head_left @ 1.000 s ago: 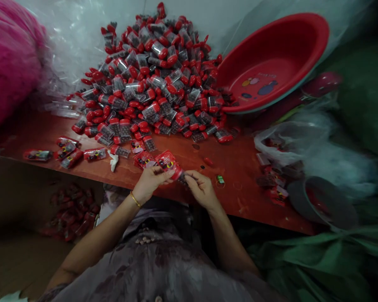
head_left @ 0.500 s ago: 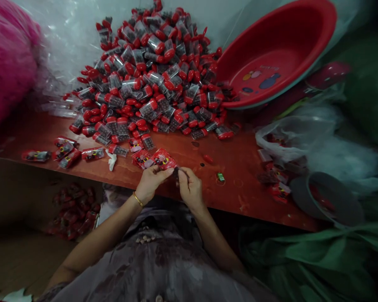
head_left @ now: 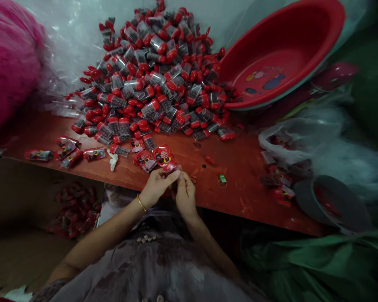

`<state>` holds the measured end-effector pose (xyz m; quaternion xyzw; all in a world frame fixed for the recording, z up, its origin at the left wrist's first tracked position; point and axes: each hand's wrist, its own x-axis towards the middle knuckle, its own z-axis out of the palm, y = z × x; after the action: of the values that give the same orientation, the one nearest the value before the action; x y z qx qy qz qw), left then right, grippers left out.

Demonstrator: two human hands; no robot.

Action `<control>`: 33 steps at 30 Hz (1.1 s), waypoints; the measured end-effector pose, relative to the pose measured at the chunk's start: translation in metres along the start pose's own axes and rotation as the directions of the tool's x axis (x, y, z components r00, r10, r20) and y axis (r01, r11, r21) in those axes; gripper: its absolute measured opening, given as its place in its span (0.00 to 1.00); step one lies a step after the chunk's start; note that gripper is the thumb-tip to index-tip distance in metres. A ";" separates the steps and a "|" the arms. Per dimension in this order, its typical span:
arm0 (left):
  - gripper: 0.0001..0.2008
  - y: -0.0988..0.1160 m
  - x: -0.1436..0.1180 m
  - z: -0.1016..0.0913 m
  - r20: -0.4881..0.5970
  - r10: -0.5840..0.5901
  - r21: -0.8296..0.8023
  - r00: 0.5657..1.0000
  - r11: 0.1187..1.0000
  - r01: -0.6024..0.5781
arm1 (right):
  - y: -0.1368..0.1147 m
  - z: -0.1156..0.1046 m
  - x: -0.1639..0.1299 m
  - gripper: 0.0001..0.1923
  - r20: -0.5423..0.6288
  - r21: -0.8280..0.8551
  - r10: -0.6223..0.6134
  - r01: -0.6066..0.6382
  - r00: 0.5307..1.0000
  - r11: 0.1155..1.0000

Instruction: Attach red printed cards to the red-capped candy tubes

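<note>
My left hand (head_left: 156, 188), with a gold bangle at the wrist, is closed with its thumb on the lower end of a red printed packet (head_left: 165, 157). My right hand (head_left: 185, 195) meets it there, thumb and fingers pinched together. What lies between the right fingertips is hidden. More red printed packets (head_left: 145, 160) lie just left of the held one on the red-brown table (head_left: 189, 153). Beyond them rises a large heap of small clear tubes with red caps (head_left: 151, 107) and dark contents. A crumpled white scrap (head_left: 112, 160) and several filled packets (head_left: 94, 154) lie further left.
A red basin (head_left: 290, 50) leans behind on the right. Clear plastic bags (head_left: 330, 126) and a dark bowl (head_left: 311, 201) stand at the right edge. A small green piece (head_left: 222, 179) lies on the table. Below left, a box contains red packets (head_left: 77, 209). A pink bundle (head_left: 12, 63) stands left.
My right hand has turned inward and drawn closer to the left; the dark thing seen between them is now hidden. The held packet is tilted more upright. The whole view has shifted slightly.
</note>
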<state>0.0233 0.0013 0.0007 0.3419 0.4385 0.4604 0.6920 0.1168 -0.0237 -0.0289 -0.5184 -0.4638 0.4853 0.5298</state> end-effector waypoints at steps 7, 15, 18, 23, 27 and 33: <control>0.16 -0.002 0.008 -0.008 -0.080 0.107 -0.045 0.991 0.993 -0.111 | 0.003 -0.005 0.001 0.12 -0.020 -0.287 -0.192 0.178 0.981 0.941; 0.18 0.010 0.006 -0.002 -0.029 0.060 0.090 0.998 0.994 -0.057 | 0.003 0.004 0.001 0.15 -0.038 -0.093 -0.057 0.054 0.998 0.994; 0.18 0.007 0.011 -0.004 -0.039 0.065 0.003 0.997 0.998 -0.065 | 0.009 0.004 -0.002 0.16 -0.024 -0.067 0.000 -0.002 1.000 0.998; 0.17 0.007 0.017 0.000 -0.023 0.033 -0.019 0.999 0.999 -0.033 | 0.006 0.002 0.000 0.14 -0.108 -0.276 -0.158 0.123 0.982 0.953; 0.15 0.013 0.010 0.006 -0.016 0.062 0.053 0.998 0.997 -0.061 | -0.001 0.002 0.001 0.14 -0.078 -0.186 -0.099 0.083 0.992 0.979; 0.17 0.007 0.006 0.004 -0.077 0.106 0.091 0.991 0.991 -0.099 | 0.005 -0.001 -0.001 0.16 -0.055 -0.086 -0.024 0.019 0.998 0.996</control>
<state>0.0259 0.0087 0.0068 0.3749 0.4680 0.4893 0.6333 0.1174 -0.0248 -0.0334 -0.5491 -0.4745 0.4445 0.5251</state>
